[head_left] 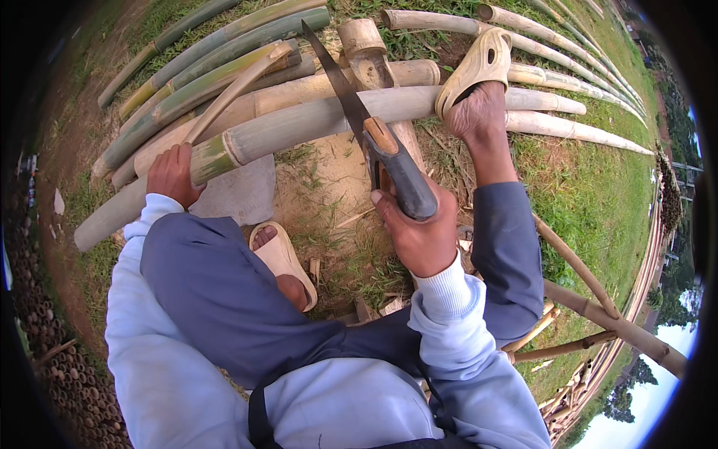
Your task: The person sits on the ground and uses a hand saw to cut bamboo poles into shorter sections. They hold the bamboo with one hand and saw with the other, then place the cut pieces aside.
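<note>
- Bamboo pole (299,123): we see it lying aslant in front of the body, its nearest end at lower left, its surface grey-green with a ringed joint toward that end.
- Handsaw (348,97): we see its dark blade cross over the pole, tip pointing away from the body; we cannot tell whether the teeth touch the bamboo.
- Notched support (364,45): we find it beneath the pole, near the blade.
- Split strip (239,96): we see it slant across neighbouring poles (262,40).
- Right foot (479,112): in a cream sandal (482,63), it rests on the pole, right of the blade.
- Right grip (426,236): we have it closed around the saw's black handle (411,183).
- Left grip (173,176): we have it clasping the pole, just beside the strip's lower end.
</note>
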`<state>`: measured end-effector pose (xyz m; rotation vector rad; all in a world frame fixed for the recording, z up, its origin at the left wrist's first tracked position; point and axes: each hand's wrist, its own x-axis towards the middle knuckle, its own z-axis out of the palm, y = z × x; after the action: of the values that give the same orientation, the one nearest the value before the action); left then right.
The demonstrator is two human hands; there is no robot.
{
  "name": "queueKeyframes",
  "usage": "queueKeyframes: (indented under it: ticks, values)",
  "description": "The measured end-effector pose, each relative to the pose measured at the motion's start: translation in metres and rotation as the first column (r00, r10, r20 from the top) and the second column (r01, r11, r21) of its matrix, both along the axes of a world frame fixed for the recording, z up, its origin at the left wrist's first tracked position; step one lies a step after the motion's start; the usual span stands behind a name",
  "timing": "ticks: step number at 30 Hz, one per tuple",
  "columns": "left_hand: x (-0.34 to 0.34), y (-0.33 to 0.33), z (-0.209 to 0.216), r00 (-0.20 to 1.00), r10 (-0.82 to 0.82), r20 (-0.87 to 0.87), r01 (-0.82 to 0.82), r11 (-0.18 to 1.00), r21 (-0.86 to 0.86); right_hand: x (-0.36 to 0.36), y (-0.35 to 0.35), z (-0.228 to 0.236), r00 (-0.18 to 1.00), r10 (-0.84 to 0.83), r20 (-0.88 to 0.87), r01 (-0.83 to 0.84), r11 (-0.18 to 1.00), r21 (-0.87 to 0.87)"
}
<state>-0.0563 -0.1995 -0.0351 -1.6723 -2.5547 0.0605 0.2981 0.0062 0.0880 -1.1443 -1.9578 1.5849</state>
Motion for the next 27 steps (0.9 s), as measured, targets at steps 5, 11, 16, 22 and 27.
queueKeyframes:
  ticks: [5,11,16,22,27]
  values:
    - [-0.002,0.006,-0.009,1.000,-0.029,0.009,0.028,0.999,0.041,0.046,-0.043,-0.004,0.997,0.012,0.071,-0.014,1.000,0.026]
    - [-0.006,0.003,0.003,0.998,-0.007,0.061,0.008,1.000,-0.005,0.123,-0.095,0.032,0.984,-0.034,0.172,0.027,0.999,0.042]
    - [0.004,-0.006,-0.009,1.000,-0.022,-0.010,0.023,0.993,0.113,0.138,-0.102,0.045,0.967,-0.025,0.255,-0.001,0.995,0.100]
    - [0.003,0.007,-0.008,0.999,0.007,0.043,-0.010,0.997,0.070,0.044,-0.026,-0.033,0.999,-0.044,0.010,0.042,0.991,0.130]
    - [0.000,0.016,0.001,1.000,-0.010,0.017,0.009,1.000,0.021,-0.005,0.011,-0.060,0.998,-0.037,-0.046,0.041,0.994,0.103]
